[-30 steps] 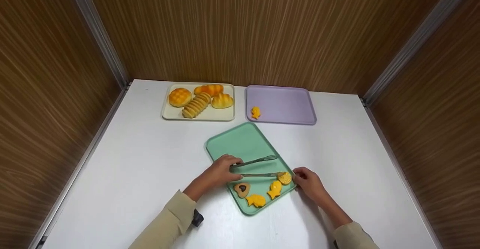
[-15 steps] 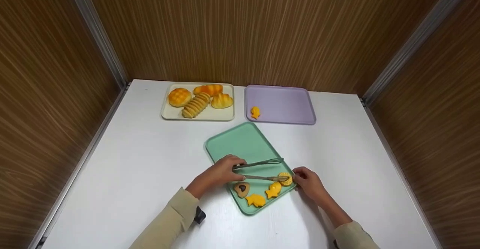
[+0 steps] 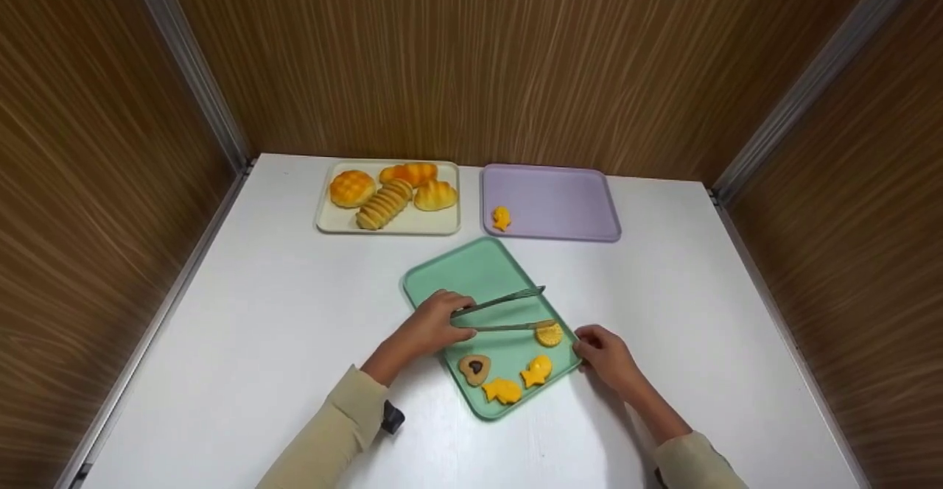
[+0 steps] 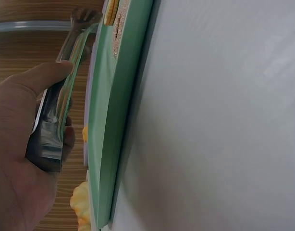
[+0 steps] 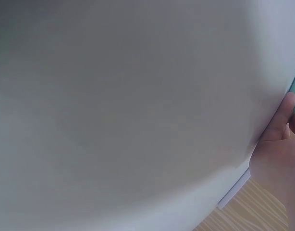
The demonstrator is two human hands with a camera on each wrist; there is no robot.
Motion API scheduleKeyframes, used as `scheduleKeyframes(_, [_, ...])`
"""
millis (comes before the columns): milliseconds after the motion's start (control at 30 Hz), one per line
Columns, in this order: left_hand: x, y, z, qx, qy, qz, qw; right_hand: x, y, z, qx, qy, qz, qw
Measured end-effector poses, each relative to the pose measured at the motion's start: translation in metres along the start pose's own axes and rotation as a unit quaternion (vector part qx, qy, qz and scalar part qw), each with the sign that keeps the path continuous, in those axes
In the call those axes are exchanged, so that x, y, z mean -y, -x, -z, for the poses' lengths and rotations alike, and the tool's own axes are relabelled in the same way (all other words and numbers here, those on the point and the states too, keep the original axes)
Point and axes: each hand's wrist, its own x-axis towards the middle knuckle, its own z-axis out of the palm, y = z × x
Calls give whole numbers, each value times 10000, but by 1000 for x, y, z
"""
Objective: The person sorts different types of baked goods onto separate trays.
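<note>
My left hand (image 3: 435, 323) holds metal tongs (image 4: 47, 137) spread apart over the green tray (image 3: 471, 272). The lower tong arm ends at a round yellow biscuit (image 3: 548, 335), which lies near the tray's right rim; whether it touches cannot be told. Nothing is between the tong tips. My right hand (image 3: 608, 356) pinches the right edge of the tray, seen also at the margin of the right wrist view. Two yellow fish-shaped biscuits, one (image 3: 537, 371) near the rim and one (image 3: 502, 391) at the near corner, lie beside a brown heart-shaped biscuit (image 3: 474, 370).
A cream tray (image 3: 339, 225) with several breads, among them a round bun (image 3: 353, 188), stands at the back left. Right of it, a purple tray (image 3: 560, 202) bears one fish-shaped biscuit (image 3: 501, 218). Wood-grain walls (image 3: 471, 62) enclose the white table (image 3: 295, 312).
The left hand and tongs have shifted away from me. The round biscuit has moved a little left and farther back on the tray. The right hand keeps its place at the rim.
</note>
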Motion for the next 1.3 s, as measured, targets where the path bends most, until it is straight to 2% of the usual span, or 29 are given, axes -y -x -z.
scheduleKeyframes(333, [2, 3, -6, 435, 160, 52, 9989, 0, 0, 0, -25, 75, -18, 10000])
scheduleKeyframes(600, [3, 3, -11, 677, 6, 74, 9977, 0, -1, 0, -11, 163, -137, 9998])
scheduleKeyframes(967, [1, 1, -16, 696, 43, 149, 9975, 0, -1, 0, -23, 222, -166, 9996])
scheduleKeyframes(1300, [1, 1, -18, 422, 37, -200, 9989, -2, -1, 0, -12, -78, -63, 9999])
